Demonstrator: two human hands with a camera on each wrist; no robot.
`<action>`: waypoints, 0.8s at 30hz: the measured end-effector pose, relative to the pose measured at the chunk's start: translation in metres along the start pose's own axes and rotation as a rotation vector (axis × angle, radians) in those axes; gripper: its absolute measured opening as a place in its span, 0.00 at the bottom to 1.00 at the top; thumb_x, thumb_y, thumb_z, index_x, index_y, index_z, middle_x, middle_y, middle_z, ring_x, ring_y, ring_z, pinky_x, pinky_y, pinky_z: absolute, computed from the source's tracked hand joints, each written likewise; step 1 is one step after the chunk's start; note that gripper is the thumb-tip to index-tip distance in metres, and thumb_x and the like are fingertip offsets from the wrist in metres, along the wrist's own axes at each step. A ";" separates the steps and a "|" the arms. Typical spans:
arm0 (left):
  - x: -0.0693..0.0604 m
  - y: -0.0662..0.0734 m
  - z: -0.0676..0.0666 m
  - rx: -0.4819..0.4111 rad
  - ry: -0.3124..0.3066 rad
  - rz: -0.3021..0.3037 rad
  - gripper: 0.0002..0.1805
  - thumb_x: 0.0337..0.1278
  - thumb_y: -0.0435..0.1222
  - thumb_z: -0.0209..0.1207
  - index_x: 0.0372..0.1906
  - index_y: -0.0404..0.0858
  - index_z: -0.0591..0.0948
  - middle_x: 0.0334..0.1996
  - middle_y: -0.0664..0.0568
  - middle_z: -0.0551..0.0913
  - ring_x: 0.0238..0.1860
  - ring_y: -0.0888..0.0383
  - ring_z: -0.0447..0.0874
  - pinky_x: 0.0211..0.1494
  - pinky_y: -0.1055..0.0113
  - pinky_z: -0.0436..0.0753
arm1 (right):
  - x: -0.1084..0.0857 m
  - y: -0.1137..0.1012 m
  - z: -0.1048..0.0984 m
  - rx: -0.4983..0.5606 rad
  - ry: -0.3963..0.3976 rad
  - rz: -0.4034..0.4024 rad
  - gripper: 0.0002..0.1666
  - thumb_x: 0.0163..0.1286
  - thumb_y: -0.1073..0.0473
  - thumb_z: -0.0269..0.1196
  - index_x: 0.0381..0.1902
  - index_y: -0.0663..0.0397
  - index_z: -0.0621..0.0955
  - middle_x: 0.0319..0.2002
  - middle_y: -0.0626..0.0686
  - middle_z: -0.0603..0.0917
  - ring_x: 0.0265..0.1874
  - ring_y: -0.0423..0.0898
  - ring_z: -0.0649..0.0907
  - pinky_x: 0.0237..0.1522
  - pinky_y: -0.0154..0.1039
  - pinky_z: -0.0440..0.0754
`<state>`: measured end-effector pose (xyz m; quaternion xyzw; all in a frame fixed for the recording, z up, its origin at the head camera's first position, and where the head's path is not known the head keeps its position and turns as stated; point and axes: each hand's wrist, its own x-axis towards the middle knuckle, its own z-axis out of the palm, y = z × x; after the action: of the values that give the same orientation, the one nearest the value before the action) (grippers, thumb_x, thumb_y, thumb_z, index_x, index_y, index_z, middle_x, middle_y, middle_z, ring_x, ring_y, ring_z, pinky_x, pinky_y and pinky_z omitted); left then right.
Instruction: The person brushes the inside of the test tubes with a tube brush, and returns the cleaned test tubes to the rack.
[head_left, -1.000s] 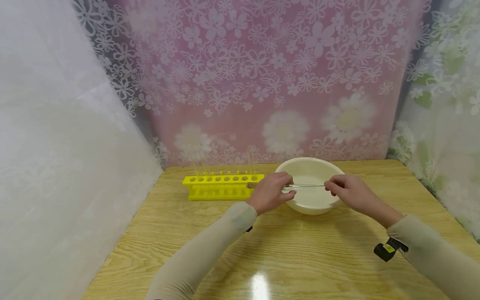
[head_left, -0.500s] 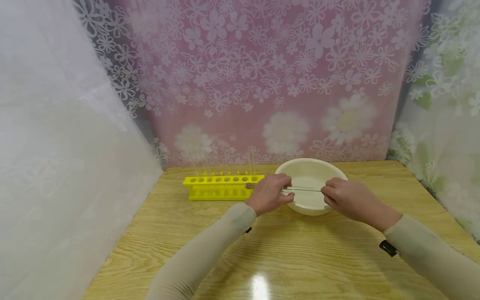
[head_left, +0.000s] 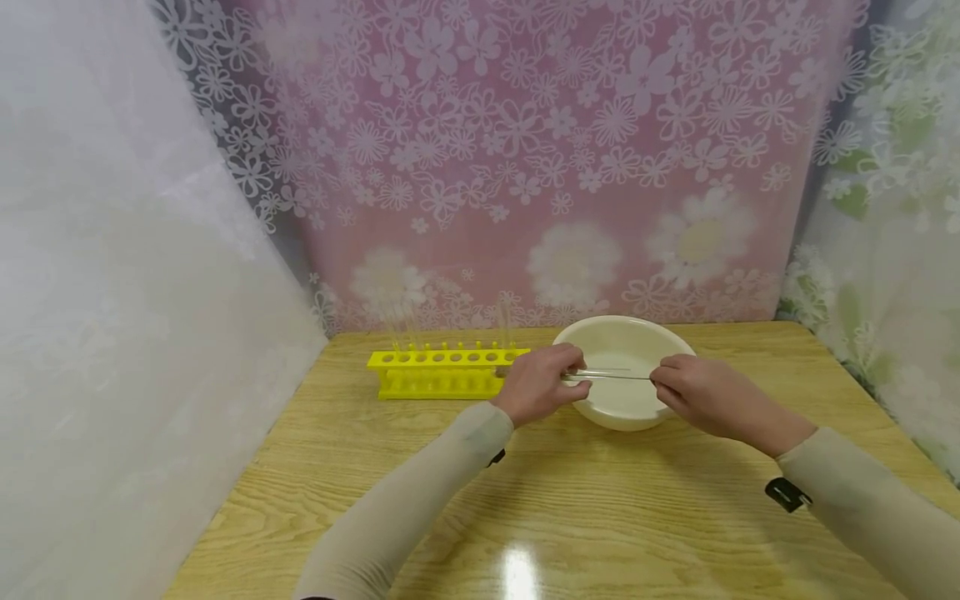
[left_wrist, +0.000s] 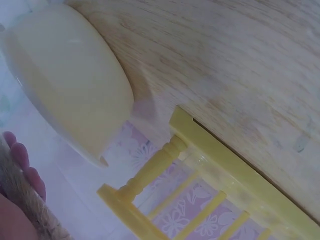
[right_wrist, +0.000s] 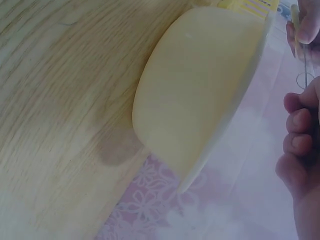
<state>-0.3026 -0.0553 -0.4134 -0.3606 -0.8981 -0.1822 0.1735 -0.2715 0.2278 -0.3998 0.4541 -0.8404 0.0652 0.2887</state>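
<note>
Over the cream basin (head_left: pixel 630 419), my left hand (head_left: pixel 536 385) grips a clear glass test tube (head_left: pixel 603 372) that lies roughly level. Inside the tube is a test tube brush, its bristles (left_wrist: pixel 31 200) showing near my left fingers in the left wrist view. The brush's thin wire (right_wrist: pixel 305 62) comes out of the tube's mouth toward my right hand (head_left: pixel 705 397), which pinches it with curled fingers. Part of the tube is hidden behind my left hand. In the right wrist view, the knuckles and fingertips of my right hand sit at the right edge.
A yellow test tube rack (head_left: pixel 435 395) stands left of the basin, partly behind my left hand. Several clear test tubes (head_left: pixel 401 325) stand upright in it. The wooden table (head_left: pixel 585 517) stretches toward me, and a pink floral curtain (head_left: pixel 480 167) hangs behind.
My right hand has moved left toward the tube with the brush wire, then slightly back right. The left hand keeps its hold on the test tube in nearly the same spot.
</note>
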 end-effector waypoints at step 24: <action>0.008 0.009 -0.003 0.029 -0.018 0.014 0.08 0.65 0.52 0.61 0.37 0.55 0.77 0.33 0.71 0.76 0.29 0.74 0.72 0.32 0.79 0.69 | -0.019 0.009 -0.015 0.068 -0.077 0.131 0.09 0.62 0.69 0.68 0.38 0.51 0.87 0.34 0.43 0.83 0.29 0.34 0.78 0.30 0.36 0.79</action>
<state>-0.3009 -0.0457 -0.4057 -0.3662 -0.8996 -0.1648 0.1717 -0.2638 0.2522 -0.3960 0.4097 -0.8761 0.0948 0.2359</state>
